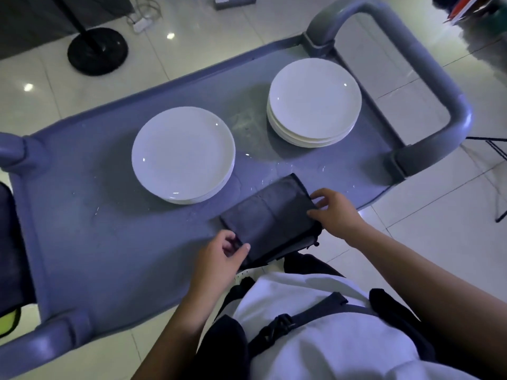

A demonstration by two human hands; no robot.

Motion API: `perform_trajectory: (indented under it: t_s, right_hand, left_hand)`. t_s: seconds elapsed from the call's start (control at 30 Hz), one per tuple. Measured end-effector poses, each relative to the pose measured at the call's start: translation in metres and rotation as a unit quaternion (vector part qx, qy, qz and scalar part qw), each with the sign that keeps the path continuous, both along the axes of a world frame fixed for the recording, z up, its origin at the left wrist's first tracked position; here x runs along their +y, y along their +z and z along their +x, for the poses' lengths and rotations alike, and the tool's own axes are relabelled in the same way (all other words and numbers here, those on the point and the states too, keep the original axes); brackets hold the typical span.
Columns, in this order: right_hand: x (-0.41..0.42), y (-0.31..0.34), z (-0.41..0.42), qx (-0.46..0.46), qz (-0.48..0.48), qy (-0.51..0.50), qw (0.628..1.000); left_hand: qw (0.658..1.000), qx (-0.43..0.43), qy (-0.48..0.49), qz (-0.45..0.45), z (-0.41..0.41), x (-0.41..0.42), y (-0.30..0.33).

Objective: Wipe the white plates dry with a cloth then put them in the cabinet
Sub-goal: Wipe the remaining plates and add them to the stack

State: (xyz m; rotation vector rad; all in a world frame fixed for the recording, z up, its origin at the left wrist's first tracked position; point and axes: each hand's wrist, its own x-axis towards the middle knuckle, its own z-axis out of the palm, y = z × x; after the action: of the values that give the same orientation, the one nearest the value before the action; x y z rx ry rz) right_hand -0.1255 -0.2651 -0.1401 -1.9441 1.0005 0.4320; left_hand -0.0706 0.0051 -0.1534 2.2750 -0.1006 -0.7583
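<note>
A: Head view, what was on the cart (109,242)?
B: Grey-blue cart top, tiled floor (411,229) under it. Two stacks of white plates. Left stack (183,154) sat mid-tray, right stack (314,101) sat further back, near the curved handle (428,78). Stacks were well apart, some scuffed, wet-looking tray surface between them.
A: Cloth?
B: Dark folded cloth (270,215) lay flat at the near edge of the cart, just in front of the left stack, not touching it. Near corner hung over the tray edge.
A: Hands?
B: Left hand (219,259) pinched the cloth's near-left corner, thumb on top, fingers curled under the edge. Right hand (336,212) was at the cloth's right edge, fingers loosely spread, fingertips touching the fabric. Couldn't see a real grip on that side, looked like a touch only.
A: Plates touched?
B: No, neither hand was on a plate. Both stacks sat untouched.
A: Anything else in frame?
B: Black round stand base (98,50) on the floor at upper left, a white power strip (142,23) with cables beside it. Person wore a white top with a dark strap (307,316) across it. Cabinet wasn't visible.
</note>
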Motion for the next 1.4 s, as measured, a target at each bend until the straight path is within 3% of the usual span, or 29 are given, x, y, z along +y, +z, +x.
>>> perform_trajectory:
  t_s: [0.2, 0.33, 0.53, 0.63, 0.73, 0.9, 1.07, 1.23, 1.3, 1.4]
  right_hand:
    - [-0.007, 0.004, 0.003, -0.042, -0.015, -0.043, 0.998]
    - [-0.013, 0.008, 0.009, -0.019, 0.090, -0.061, 0.994]
    - [-0.028, 0.013, 0.014, 0.013, 0.181, -0.027, 0.983]
    - [-0.030, 0.017, 0.012, 0.042, 0.192, 0.017, 0.980]
    - [-0.030, 0.017, 0.010, 0.018, 0.188, -0.003, 0.982]
    - [-0.023, 0.017, 0.004, 0.008, 0.245, -0.068, 0.967]
    - [-0.006, 0.008, -0.007, 0.004, 0.157, -0.048, 0.986]
    - [0.012, 0.003, -0.009, -0.011, 0.048, -0.001, 0.999]
    - [0.019, 0.006, -0.008, -0.012, 0.008, 0.067, 0.998]
    - [0.028, 0.011, -0.007, 0.014, -0.075, 0.164, 0.983]
  left_hand:
    - [0.998, -0.033, 0.016, 0.053, -0.014, -0.010, 0.000]
    - [0.994, 0.022, 0.096, -0.039, -0.005, -0.027, 0.005]
    - [0.989, 0.063, 0.124, -0.039, 0.008, -0.029, 0.007]
    - [0.958, 0.096, 0.227, -0.144, 0.001, -0.034, 0.012]
    - [0.926, 0.087, 0.322, -0.175, 0.004, -0.031, 0.016]
    - [0.902, 0.151, 0.312, -0.257, 0.013, -0.026, 0.029]
    - [0.940, 0.150, 0.223, -0.209, -0.001, -0.032, 0.019]
    - [0.935, 0.140, 0.235, -0.224, 0.000, -0.033, 0.025]
    - [0.911, 0.176, 0.266, -0.263, 0.004, -0.032, 0.030]
    - [0.819, 0.268, 0.341, -0.376, 0.012, -0.036, 0.041]
